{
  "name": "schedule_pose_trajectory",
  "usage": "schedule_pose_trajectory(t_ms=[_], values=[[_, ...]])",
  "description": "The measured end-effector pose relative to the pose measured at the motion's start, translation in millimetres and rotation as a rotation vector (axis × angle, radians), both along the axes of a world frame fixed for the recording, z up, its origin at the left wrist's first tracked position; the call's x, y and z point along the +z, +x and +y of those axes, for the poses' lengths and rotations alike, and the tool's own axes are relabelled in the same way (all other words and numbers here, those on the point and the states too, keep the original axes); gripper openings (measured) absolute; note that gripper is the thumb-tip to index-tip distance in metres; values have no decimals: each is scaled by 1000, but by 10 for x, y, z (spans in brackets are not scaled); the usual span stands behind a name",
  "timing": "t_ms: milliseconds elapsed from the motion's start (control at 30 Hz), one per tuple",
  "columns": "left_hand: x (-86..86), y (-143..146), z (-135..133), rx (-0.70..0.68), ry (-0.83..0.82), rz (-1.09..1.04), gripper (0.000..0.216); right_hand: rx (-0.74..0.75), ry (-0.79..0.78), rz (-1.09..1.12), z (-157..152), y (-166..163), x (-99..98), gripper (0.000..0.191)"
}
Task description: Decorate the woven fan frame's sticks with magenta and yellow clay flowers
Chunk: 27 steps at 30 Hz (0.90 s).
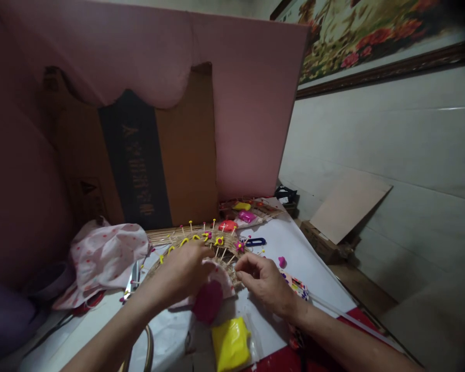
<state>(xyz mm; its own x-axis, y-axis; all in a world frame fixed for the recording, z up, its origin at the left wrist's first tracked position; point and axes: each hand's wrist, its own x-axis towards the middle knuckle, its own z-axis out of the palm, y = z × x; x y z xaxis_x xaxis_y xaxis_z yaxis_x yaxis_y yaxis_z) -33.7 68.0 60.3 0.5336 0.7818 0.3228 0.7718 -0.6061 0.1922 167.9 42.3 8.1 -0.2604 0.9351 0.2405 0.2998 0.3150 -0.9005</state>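
An arched band of straw or twine (pixel 232 241) stands on the white surface. Small sticks with yellow and pink tips poke out of it, and yellow and magenta flower-like pieces dot its front. My left hand (pixel 189 266) is closed over the middle of the arch, its fingertips mostly hidden. At the arch's right end, my right hand (pixel 263 279) has thumb and forefinger pinched together; whatever lies between them is too small to make out. Below both hands lie a dark magenta lump (pixel 208 302) and a yellow clay block (pixel 231 343) in a clear bag.
A dotted cloth (pixel 108 256) and scissors (pixel 132 279) are at the left. Behind the arch lie packs of coloured clay (pixel 247 216) and a blue-handled tool (pixel 254 242). A cardboard box (pixel 186 155) rises at the back. A pink lump (pixel 282 262) sits right.
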Motion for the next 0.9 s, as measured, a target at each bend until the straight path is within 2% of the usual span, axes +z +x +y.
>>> schedule_pose_trajectory(t_ms=[133,200,333,400,500,633,800,900], values=[[-243,45,-273,118,-56,-81,21,59,145,-131,-11,-29,35,14],[-318,76,-382,152,-87,-83,38,66,202,-210,-18,-58,39,10],[-481,140,-488,210,-22,17,73,91,200,-310,-32,-123,25,8],[-574,162,-491,221,-11,38,76,102,190,-323,-40,-142,19,12],[-678,178,-476,216,-34,-70,75,99,196,-293,-51,-136,23,14],[-693,172,-472,182,-132,-247,77,92,224,-197,-58,-85,25,17],[-609,125,-493,2,-313,-360,74,148,247,-125,-31,-24,4,37],[-588,100,-492,-5,-412,-461,71,224,221,-109,-18,6,13,30]])
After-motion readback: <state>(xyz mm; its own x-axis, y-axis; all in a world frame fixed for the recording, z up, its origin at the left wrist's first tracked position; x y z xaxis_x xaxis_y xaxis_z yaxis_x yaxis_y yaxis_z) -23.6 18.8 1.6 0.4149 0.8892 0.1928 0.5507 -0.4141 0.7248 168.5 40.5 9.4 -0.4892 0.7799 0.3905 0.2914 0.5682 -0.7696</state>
